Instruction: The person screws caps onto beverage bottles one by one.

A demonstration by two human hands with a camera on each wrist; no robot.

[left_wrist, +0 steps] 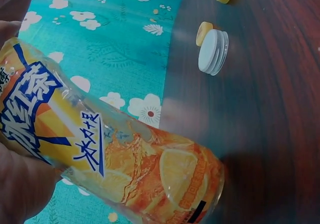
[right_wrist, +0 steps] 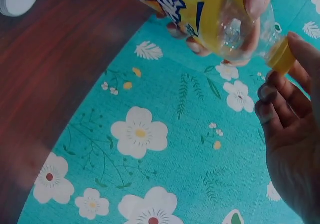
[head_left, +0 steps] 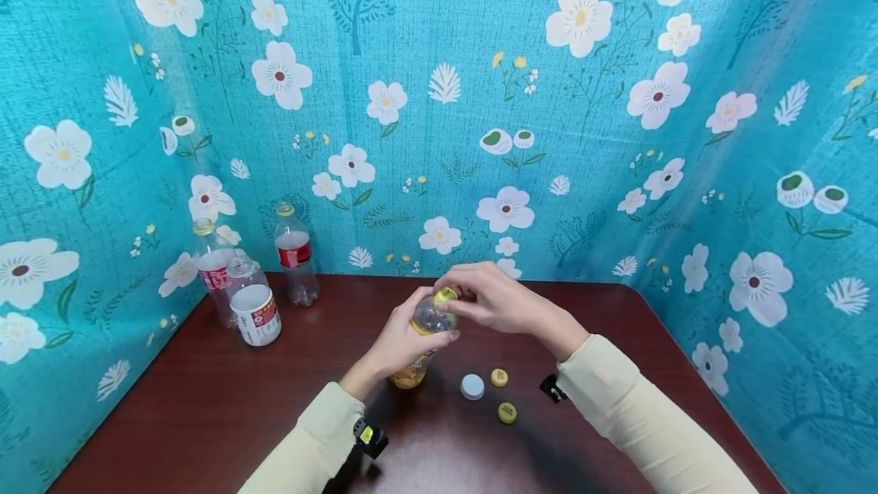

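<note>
A plastic iced tea bottle (left_wrist: 135, 159) with an orange and yellow label tilts over the table, and it looks empty at the neck. My left hand (head_left: 401, 338) grips it around its upper body. At its mouth is a yellow cap (right_wrist: 282, 56), which my right hand (head_left: 497, 299) pinches between thumb and fingers. In the right wrist view the cap sits on the neck; whether it is loose I cannot tell.
On the dark red table (head_left: 357, 433) lie a white cap (head_left: 472, 386) and two yellow caps (head_left: 507, 412). Uncapped bottles stand at the back left: a wide white-labelled one (head_left: 255, 311) and two red-labelled ones (head_left: 296, 258). A flowered blue curtain (head_left: 425, 136) surrounds the table.
</note>
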